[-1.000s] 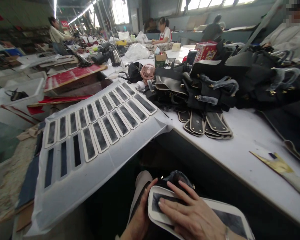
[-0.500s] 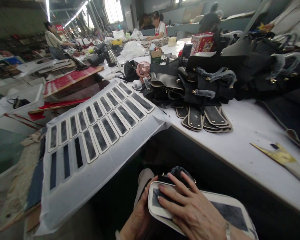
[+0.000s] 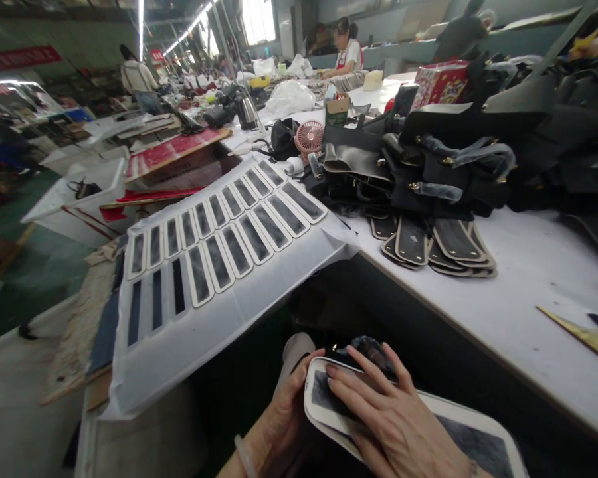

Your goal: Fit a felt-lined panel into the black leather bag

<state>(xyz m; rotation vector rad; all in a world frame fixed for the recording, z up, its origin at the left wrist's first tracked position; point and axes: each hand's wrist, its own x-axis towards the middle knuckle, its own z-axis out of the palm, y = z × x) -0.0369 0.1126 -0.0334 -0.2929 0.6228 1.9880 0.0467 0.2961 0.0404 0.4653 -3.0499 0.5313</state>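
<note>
A white-edged panel with a dark centre (image 3: 323,408) lies on a black bag in my lap at the bottom of the view. My right hand (image 3: 393,425) rests flat on top of the panel, fingers spread. My left hand (image 3: 284,421) grips the bag and the panel's left end from the side, thumb on the rim. A white sheet (image 3: 189,332) covered with several more such panels (image 3: 259,229) in rows hangs off the table's corner to my left.
The white table (image 3: 503,305) carries a stack of dark panels (image 3: 433,245), a heap of black bags (image 3: 453,153), a pink fan (image 3: 309,136) and a gold-coloured piece (image 3: 591,332). Other people work at far benches. White bins (image 3: 74,199) stand on the left.
The view has shifted to the left and slightly down. Both hands keep their hold on the panel, barely moving.
</note>
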